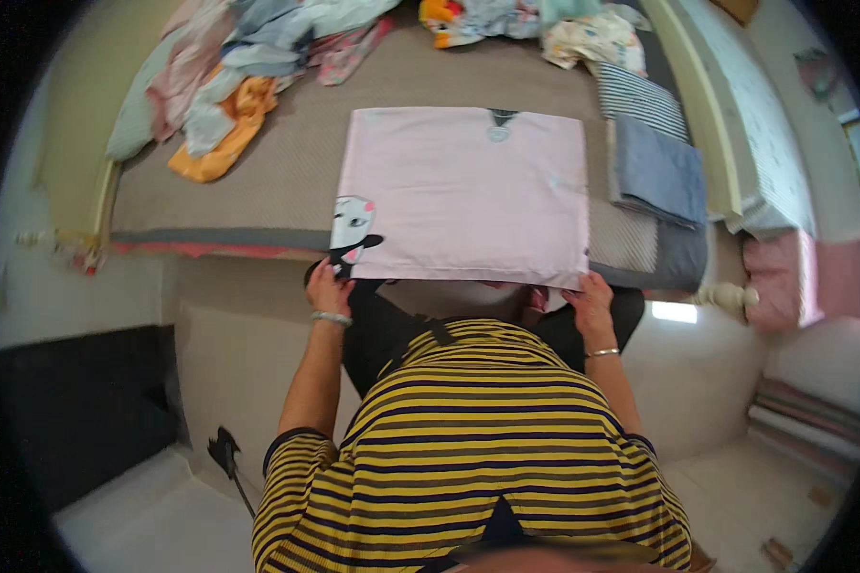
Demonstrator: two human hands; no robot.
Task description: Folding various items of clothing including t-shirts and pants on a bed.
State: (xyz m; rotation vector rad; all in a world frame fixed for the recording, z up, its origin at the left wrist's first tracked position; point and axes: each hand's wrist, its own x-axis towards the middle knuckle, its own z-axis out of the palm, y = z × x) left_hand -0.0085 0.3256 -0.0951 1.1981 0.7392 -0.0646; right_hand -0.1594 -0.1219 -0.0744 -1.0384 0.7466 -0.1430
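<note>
A pink pillowcase-like cloth (466, 193) lies spread flat on the bed's edge in front of me. It bears a cartoon animal face at its lower left and a dark motif along its far edge. At the near left corner, my left hand (330, 290) grips the cloth between thumb and fingers. My right hand (590, 295) pinches the near right corner in the same way. The near edge runs fairly straight between both hands, just past the mattress edge and over my lap.
The bed (430, 79) has a grey-brown ribbed cover. Rumpled clothes (258, 57) heap at the far left, with an orange garment (229, 132) nearest. More clothes (502, 18) lie at the back. Folded grey fabric (659, 168) and a striped cloth (641, 100) sit at the right.
</note>
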